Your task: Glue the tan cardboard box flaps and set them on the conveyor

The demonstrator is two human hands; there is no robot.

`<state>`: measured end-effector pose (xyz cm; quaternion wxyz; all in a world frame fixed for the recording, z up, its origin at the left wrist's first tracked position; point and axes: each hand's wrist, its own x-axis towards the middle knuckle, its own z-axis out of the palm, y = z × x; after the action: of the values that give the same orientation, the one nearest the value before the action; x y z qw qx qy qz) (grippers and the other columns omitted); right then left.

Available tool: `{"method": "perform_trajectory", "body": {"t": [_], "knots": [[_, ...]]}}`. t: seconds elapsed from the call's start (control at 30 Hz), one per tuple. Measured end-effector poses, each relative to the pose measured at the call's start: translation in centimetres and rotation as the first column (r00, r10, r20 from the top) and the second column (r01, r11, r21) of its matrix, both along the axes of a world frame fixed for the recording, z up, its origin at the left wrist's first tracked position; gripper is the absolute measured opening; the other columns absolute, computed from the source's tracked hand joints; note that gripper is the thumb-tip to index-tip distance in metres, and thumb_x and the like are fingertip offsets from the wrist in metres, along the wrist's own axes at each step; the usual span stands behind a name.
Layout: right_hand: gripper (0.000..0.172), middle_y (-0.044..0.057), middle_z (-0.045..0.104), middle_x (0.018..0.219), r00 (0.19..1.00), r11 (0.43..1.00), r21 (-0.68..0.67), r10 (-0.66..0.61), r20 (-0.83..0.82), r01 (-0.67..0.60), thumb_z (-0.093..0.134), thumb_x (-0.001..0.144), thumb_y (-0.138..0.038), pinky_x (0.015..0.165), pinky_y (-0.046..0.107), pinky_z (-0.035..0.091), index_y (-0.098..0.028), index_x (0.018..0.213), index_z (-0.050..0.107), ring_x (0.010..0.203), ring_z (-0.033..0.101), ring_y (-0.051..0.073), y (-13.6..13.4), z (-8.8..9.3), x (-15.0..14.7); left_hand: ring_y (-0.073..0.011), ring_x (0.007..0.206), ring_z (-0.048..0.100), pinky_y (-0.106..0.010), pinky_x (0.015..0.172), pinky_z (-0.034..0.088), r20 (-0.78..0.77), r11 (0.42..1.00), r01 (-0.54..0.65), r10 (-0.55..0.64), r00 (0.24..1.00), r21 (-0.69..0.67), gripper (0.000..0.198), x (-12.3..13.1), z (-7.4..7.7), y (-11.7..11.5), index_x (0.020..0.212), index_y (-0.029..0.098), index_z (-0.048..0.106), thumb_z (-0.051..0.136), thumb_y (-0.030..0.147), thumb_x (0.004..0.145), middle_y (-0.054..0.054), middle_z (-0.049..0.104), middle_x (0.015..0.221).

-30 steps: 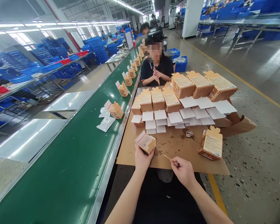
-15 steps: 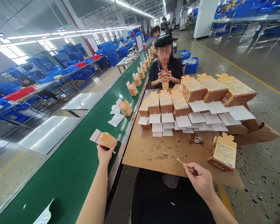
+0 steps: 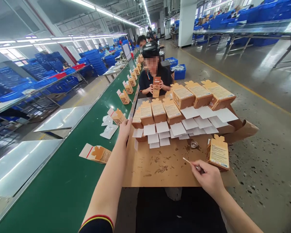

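My left hand (image 3: 125,128) holds nothing and is stretched out beside the front row of tan cartons (image 3: 146,113), near the sheet's left edge. A flat-lying open carton (image 3: 96,154) with a white flap rests on the green belt, left of that hand. My right hand (image 3: 207,178) pinches a thin wooden swab (image 3: 188,162) above the stained brown cardboard sheet (image 3: 160,171). Close to the swab's tip stand a small glass dish (image 3: 194,144) with dark liquid and a single carton (image 3: 217,152). White cards (image 3: 162,127) lie in front of the carton rows.
A green conveyor belt (image 3: 63,181) runs along the left, carrying a line of cartons (image 3: 124,96) and clear plastic sachets (image 3: 109,131). Across the table, a co-worker (image 3: 155,79) holds a carton upright. Blue crates (image 3: 179,73) stand beyond, and a speckled floor (image 3: 264,168) lies to the right.
The carton has left my left hand and now lies on the belt. My left hand has moved right, back over to the table's edge. My right hand still holds the swab.
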<state>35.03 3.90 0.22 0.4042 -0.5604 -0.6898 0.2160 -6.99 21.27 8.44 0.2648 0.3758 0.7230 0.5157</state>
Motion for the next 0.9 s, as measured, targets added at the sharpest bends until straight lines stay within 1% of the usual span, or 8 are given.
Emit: {"method": "perform_trajectory", "body": {"t": [0.1, 0.2, 0.37, 0.5, 0.6, 0.67, 0.77, 0.9], "knots": [[0.037, 0.001, 0.064, 0.064, 0.971, 0.997, 0.004, -0.071, 0.23, 0.072, 0.059, 0.111, -0.045, 0.063, 0.03, 0.043, -0.026, 0.084, 0.076, 0.059, 0.061, 0.018, 2.8, 1.7, 1.2, -0.0438, 0.114, 0.081, -0.052, 0.1, 0.064, 0.05, 0.989, 0.029, -0.022, 0.999, -0.142, 0.035, 1.4, 0.2, 3.6, 0.087, 0.022, 0.077, 0.092, 0.053, 0.082, -0.02, 0.084, 0.099], [0.025, 0.002, 0.068, 0.066, 0.912, 0.99, -0.057, -0.098, 0.398, 0.131, 0.062, 0.104, -0.031, 0.066, 0.031, 0.036, -0.025, 0.083, 0.074, 0.063, 0.063, 0.02, 5.6, 2.8, 2.5, -0.0419, 0.109, 0.082, -0.052, 0.1, 0.065, 0.095, 0.984, 0.033, -0.017, 0.995, -0.175, 0.028, 1.5, 0.2, 2.7, 0.087, 0.02, 0.078, 0.089, 0.045, 0.081, -0.018, 0.084, 0.094], [0.021, 0.006, 0.076, 0.073, 0.831, 0.965, -0.215, -0.004, 0.556, 0.149, 0.07, 0.102, -0.018, 0.066, 0.032, 0.032, -0.024, 0.082, 0.072, 0.066, 0.065, 0.021, 8.7, 3.2, 2.4, -0.0365, 0.119, 0.084, -0.049, 0.107, 0.068, 0.21, 0.997, -0.061, 0.067, 0.975, -0.037, 0.038, -1.5, 0.5, -4.3, 0.105, 0.019, 0.083, 0.085, 0.05, 0.084, -0.015, 0.088, 0.113], [0.022, 0.006, 0.075, 0.071, 0.821, 0.968, -0.211, 0.006, 0.57, 0.139, 0.071, 0.101, -0.016, 0.065, 0.032, 0.032, -0.024, 0.08, 0.07, 0.066, 0.068, 0.022, 9.1, 3.2, 2.9, -0.0427, 0.135, 0.082, -0.057, 0.116, 0.068, 0.469, 0.989, 0.009, -0.078, 0.88, 0.146, 0.072, -2.2, -1.4, -13.0, 0.127, 0.022, 0.086, 0.109, 0.051, 0.065, -0.016, 0.088, 0.139], [0.023, 0.002, 0.07, 0.066, 0.862, 0.984, -0.112, -0.063, 0.503, 0.137, 0.07, 0.101, -0.022, 0.062, 0.032, 0.034, -0.027, 0.079, 0.068, 0.062, 0.066, 0.021, 7.9, 2.7, 3.6, -0.0466, 0.144, 0.079, -0.062, 0.123, 0.066, 0.511, 0.991, 0.024, -0.089, 0.855, 0.133, 0.091, 0.8, -4.4, -18.5, 0.139, 0.026, 0.084, 0.117, 0.054, 0.059, -0.017, 0.085, 0.149], [0.022, -0.001, 0.067, 0.063, 0.916, 0.995, -0.023, -0.079, 0.393, 0.095, 0.068, 0.103, -0.028, 0.061, 0.031, 0.036, -0.027, 0.081, 0.072, 0.058, 0.064, 0.019, 6.1, 1.9, 2.9, -0.0476, 0.142, 0.08, -0.063, 0.123, 0.066, 0.516, 0.997, 0.031, -0.066, 0.854, 0.076, 0.093, 3.6, -6.6, -20.6, 0.136, 0.024, 0.083, 0.118, 0.056, 0.056, -0.019, 0.086, 0.145], [0.025, -0.002, 0.071, 0.064, 0.986, 0.996, 0.032, 0.073, 0.152, -0.079, 0.065, 0.108, -0.03, 0.058, 0.029, 0.041, -0.027, 0.09, 0.081, 0.053, 0.061, 0.016, 2.1, -0.3, -1.0, -0.0448, 0.135, 0.084, -0.06, 0.121, 0.066, 0.507, 0.995, 0.096, -0.086, 0.858, 0.007, 0.089, 7.1, -8.9, -21.3, 0.13, 0.022, 0.079, 0.12, 0.052, 0.056, -0.021, 0.087, 0.139], [0.026, -0.004, 0.071, 0.066, 0.953, 0.954, 0.011, 0.298, 0.053, -0.299, 0.065, 0.108, -0.018, 0.062, 0.026, 0.043, -0.026, 0.087, 0.078, 0.055, 0.06, 0.014, -2.3, -4.0, -8.4, -0.0389, 0.128, 0.087, -0.056, 0.116, 0.069, 0.464, 0.997, 0.075, -0.076, 0.883, 0.021, 0.086, 8.9, -9.8, -20.9, 0.13, 0.024, 0.074, 0.118, 0.054, 0.063, -0.017, 0.088, 0.135]]}}
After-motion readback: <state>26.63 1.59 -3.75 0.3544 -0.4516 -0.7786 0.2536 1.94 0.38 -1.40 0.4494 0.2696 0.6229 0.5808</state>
